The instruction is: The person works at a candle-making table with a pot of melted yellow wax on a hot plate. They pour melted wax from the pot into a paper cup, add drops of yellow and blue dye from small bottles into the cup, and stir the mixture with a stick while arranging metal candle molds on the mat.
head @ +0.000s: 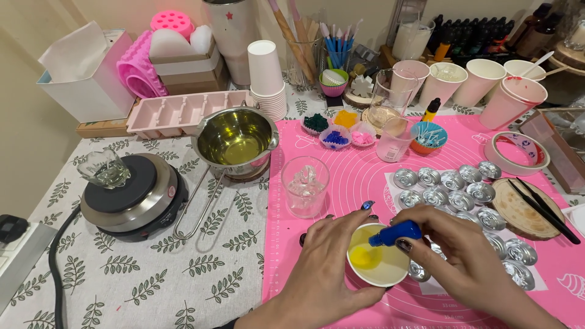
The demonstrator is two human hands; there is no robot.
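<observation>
The left hand [332,268] is wrapped around a white cup [379,263] of yellow liquid, while the right hand [463,256] pinches a blue bottle [396,233] tilted over it.

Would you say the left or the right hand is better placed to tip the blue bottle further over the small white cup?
The right hand, probably: it already grips the blue bottle, whose tip points into the white cup of yellow liquid. The left hand is busy steadying the cup's near side.
</observation>
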